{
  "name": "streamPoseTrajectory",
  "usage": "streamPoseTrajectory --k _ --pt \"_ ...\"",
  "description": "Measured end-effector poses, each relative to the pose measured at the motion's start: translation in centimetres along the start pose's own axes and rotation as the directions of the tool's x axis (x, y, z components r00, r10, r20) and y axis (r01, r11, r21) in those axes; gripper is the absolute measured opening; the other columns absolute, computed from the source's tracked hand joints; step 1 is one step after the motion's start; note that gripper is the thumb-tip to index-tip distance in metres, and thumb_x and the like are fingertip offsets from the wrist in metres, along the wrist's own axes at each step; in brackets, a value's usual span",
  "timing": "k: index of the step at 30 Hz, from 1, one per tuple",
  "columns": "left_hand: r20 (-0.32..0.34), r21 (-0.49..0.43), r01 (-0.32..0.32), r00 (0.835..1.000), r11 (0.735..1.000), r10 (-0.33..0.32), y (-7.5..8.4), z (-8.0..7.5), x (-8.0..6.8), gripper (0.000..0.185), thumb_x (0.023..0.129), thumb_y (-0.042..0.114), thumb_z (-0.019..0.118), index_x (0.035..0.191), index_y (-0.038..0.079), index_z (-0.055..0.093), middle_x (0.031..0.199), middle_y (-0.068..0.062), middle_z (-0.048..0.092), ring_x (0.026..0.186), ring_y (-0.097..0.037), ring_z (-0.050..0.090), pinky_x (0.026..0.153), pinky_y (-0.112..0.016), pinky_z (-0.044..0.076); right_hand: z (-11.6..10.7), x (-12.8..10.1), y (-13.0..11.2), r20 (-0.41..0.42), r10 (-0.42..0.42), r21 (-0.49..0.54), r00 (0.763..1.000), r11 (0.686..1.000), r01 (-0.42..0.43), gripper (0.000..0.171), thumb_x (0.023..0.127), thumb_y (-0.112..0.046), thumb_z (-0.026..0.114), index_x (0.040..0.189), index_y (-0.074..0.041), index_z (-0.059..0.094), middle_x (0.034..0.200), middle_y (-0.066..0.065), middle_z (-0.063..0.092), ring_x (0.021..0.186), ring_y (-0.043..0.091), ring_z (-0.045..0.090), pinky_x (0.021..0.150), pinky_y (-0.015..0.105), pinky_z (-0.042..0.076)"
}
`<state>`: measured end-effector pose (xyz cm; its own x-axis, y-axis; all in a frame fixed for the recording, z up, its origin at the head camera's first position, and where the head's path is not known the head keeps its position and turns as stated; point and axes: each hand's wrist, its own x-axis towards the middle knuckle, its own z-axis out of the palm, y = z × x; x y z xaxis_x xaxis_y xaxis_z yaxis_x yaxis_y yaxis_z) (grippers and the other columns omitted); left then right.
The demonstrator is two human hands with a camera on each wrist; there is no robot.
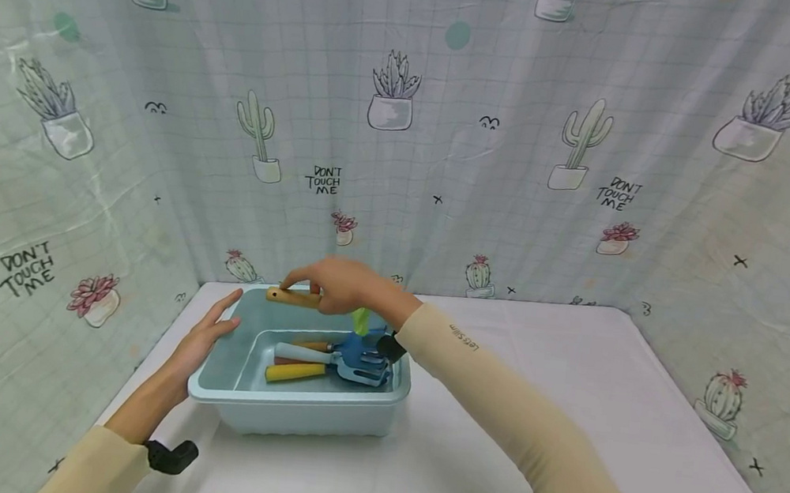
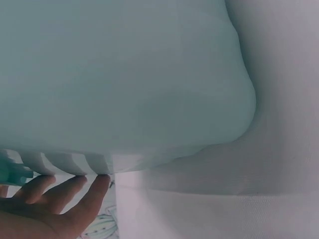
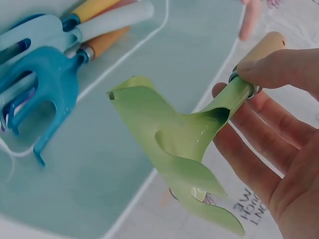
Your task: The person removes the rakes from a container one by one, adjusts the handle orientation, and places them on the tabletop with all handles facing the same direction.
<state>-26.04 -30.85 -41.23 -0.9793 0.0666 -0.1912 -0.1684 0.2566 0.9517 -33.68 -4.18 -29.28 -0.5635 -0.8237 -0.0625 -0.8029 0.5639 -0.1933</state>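
A light blue plastic basin [image 1: 293,418] stands on the white table. My left hand [image 1: 197,345] holds its left rim, thumb inside and fingers outside; in the left wrist view the fingertips [image 2: 102,182] sit under the rim. My right hand [image 1: 346,287], above the basin's far side, grips a garden hand fork [image 3: 187,134] by its wooden handle. Its green head has curved prongs and hangs over the basin. Inside the basin lie a blue hand fork [image 3: 52,74], a pale blue fork [image 3: 117,21] and a yellow-handled tool [image 1: 295,372], heads to the right in the head view.
White cloth covers the table [image 1: 491,430], which extends right of the basin. A curtain [image 1: 439,155] printed with cacti hangs behind and along both sides. Black wrist devices sit on both wrists, the left one [image 1: 172,457] near the table.
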Motion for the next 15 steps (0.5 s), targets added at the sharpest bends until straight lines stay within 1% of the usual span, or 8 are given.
streamPoseTrajectory --k 7,15 --pt "-0.006 0.0 0.005 1.0 1.0 -0.005 -0.1 0.2 -0.4 0.064 0.113 0.038 0.033 0.166 0.04 -0.003 0.176 -0.003 -0.008 0.162 -0.043 0.002 0.123 -0.07 0.017 -1.5 -2.1 0.7 -0.031 -0.001 0.01 1.0 1.0 0.002 0.063 0.092 -0.004 0.065 0.145 -0.036 0.059 0.119 0.001 0.073 0.095 0.017 0.063 0.06 0.023 0.049" --pt "-0.004 0.012 -0.017 1.0 1.0 0.017 0.2 0.1 -0.5 0.065 0.113 0.036 0.033 0.166 0.038 -0.003 0.176 -0.004 -0.01 0.161 -0.046 0.004 0.122 -0.071 0.019 -2.6 -4.6 2.7 -0.076 0.011 0.009 0.997 1.0 -0.011 0.061 0.09 -0.003 0.065 0.142 -0.035 0.062 0.115 0.001 0.073 0.097 0.017 0.064 0.066 0.025 0.053"
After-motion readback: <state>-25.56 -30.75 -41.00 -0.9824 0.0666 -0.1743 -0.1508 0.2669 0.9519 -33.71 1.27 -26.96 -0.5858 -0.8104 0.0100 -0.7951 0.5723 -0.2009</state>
